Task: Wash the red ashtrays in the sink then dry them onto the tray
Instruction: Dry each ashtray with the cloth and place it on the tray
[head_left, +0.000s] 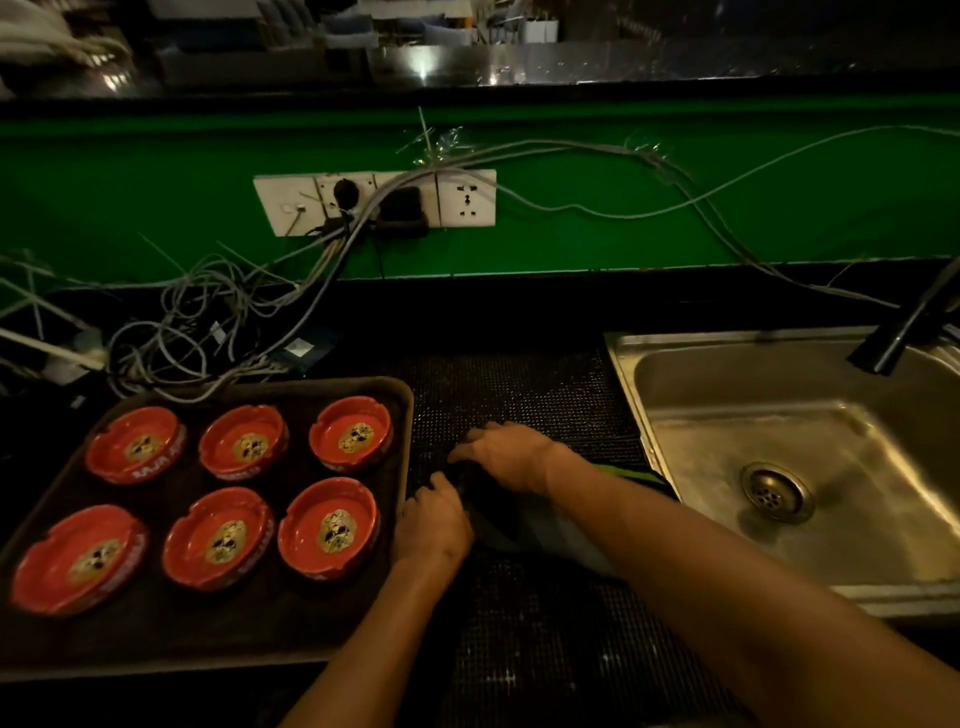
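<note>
Sink (675, 374) at right holds no ashtrays; tray (291, 639) at lower left carries six red ashtrays (328, 527). Both hands centre frame on a dark cloth (493, 504): left hand (434, 525) and right hand (506, 454) grip unclear. Risk: left wrist touches tray edge, could jolt ashtrays; cables (218, 322) near wet bench.

Your dark table (519, 312) carries the tray (400, 410), a mesh mat (519, 395), tangled cables (208, 322), and a cloth (571, 540).

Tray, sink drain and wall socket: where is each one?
tray (400, 410): head view, bare rim at its far right corner.
sink drain (776, 492): head view, centre of the metal strainer.
wall socket (466, 198): head view, free right-hand outlet plate.
</note>
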